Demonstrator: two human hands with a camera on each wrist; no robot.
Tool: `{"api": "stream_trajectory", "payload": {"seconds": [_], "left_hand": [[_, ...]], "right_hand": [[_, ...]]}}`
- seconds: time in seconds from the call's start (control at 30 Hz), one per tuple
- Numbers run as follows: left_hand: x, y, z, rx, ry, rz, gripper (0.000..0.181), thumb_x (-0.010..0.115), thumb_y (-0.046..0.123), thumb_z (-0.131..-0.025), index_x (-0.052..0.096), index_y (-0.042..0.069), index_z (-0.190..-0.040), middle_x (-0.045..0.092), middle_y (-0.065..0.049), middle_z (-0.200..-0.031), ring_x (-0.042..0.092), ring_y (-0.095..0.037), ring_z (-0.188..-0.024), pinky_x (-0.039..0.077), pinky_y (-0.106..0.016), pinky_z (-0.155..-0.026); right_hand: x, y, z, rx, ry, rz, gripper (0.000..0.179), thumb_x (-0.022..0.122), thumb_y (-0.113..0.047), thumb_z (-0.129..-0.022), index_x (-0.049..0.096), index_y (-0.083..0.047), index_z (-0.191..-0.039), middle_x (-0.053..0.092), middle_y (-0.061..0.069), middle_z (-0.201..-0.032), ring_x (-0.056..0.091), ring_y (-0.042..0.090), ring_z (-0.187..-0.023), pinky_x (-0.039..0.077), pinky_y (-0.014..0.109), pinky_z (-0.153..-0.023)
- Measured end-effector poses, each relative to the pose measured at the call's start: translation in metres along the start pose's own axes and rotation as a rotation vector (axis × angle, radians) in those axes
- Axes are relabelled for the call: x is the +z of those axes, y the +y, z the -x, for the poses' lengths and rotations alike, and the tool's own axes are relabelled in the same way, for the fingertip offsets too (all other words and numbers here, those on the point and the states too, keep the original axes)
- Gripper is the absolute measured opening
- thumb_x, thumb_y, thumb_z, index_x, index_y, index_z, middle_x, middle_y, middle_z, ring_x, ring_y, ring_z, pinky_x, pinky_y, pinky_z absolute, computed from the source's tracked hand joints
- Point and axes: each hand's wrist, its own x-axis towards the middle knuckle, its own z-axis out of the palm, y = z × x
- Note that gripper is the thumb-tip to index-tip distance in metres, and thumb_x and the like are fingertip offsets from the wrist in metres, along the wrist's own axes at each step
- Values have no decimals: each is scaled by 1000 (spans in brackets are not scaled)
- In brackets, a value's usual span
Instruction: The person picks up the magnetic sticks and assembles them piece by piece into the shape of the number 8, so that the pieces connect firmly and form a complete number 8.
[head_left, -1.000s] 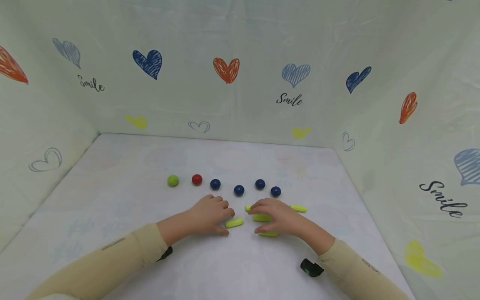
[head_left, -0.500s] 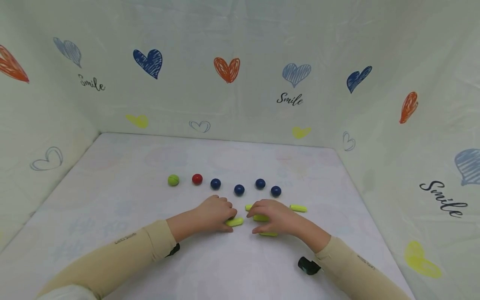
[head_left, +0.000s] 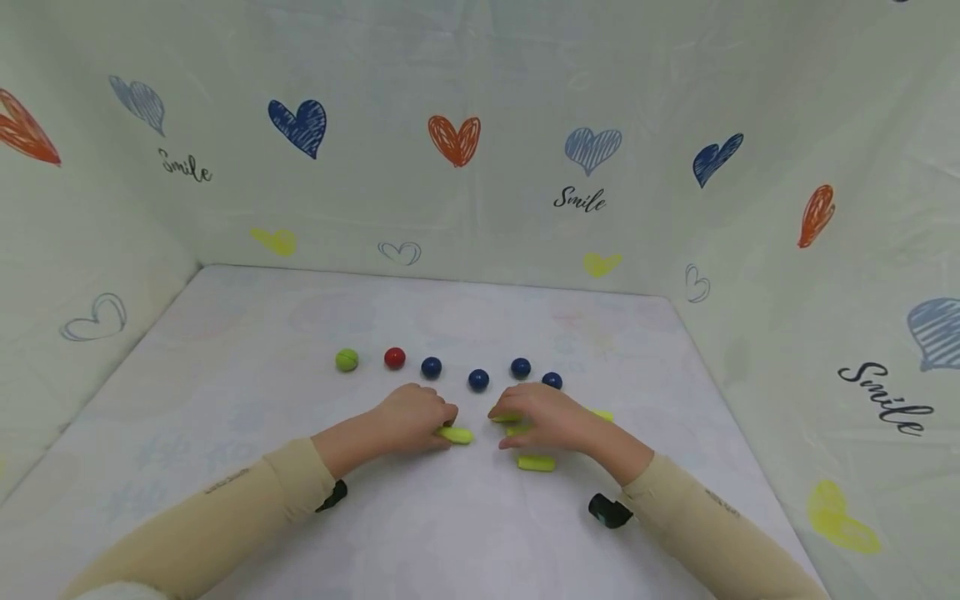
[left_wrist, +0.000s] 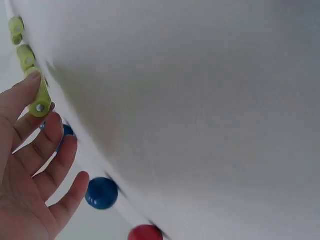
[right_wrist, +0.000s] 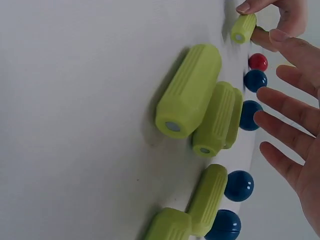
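My left hand (head_left: 411, 419) pinches a yellow-green magnetic rod (head_left: 457, 435) between thumb and forefinger. In the left wrist view this rod (left_wrist: 42, 97) shows a round metal dot in its end, and the other fingers are spread loosely. To the right, my right hand (head_left: 551, 417) hovers over several similar rods. The right wrist view shows its fingers (right_wrist: 287, 107) relaxed and apart, holding nothing. Nearest that camera lies one ribbed rod (right_wrist: 190, 92), with another rod (right_wrist: 215, 120) close beside it. The head view shows one rod (head_left: 536, 462) below the right hand; others are partly hidden under it.
Beyond the hands, a green ball (head_left: 347, 360), a red ball (head_left: 394, 358) and several blue balls (head_left: 478, 380) form a loose row on the white table (head_left: 420, 533). A pale cloth wall (head_left: 510, 217) printed with hearts surrounds the table.
My left hand has closed its fingertips on the rod and shifted it slightly left and away from me. The right hand has moved a little farther forward, uncovering the nearest rod.
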Motion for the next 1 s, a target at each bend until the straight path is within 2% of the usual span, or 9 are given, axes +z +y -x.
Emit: {"api": "stream_trajectory", "payload": {"seconds": [0.23, 0.5, 0.67, 0.83, 1.0], "left_hand": [[-5, -14, 10, -66, 21, 60, 20, 80, 33, -81, 66, 22, -91, 56, 11, -72, 51, -10, -68, 45, -28, -66], [-12, -32, 22, -94, 76, 97, 21, 82, 29, -80, 64, 19, -87, 54, 10, -67, 49, -8, -62, 45, -25, -61], [-14, -41, 28, -130, 111, 129, 24, 83, 28, -79, 66, 17, -91, 57, 8, -69, 50, -8, -62, 46, -23, -61], [-16, -49, 35, -183, 128, 186, 24, 83, 23, -78, 65, 15, -91, 58, 7, -72, 51, -10, -64, 46, -23, -63], [-16, -57, 42, -226, 136, 194, 23, 83, 22, -78, 64, 15, -90, 57, 6, -72, 50, -12, -66, 45, -25, -63]], "right_hand": [[-10, -3, -16, 64, -31, -33, 41, 78, -35, -84, 69, -13, -117, 65, -1, -114, 59, 18, -108, 46, 35, -93], [-14, -5, -38, 88, -27, -23, 40, 77, -35, -85, 69, -14, -118, 64, -1, -116, 57, 18, -111, 45, 37, -96], [-15, -5, -51, 94, -5, -80, 40, 77, -31, -85, 68, -11, -119, 64, 1, -118, 57, 20, -111, 44, 36, -96], [-11, -1, -66, 161, 10, -159, 43, 76, -30, -86, 66, -12, -123, 63, -2, -121, 55, 18, -116, 43, 35, -98], [-7, 2, -81, 212, 28, -244, 43, 76, -28, -86, 65, -12, -124, 63, -1, -121, 55, 19, -115, 44, 35, -97]]}}
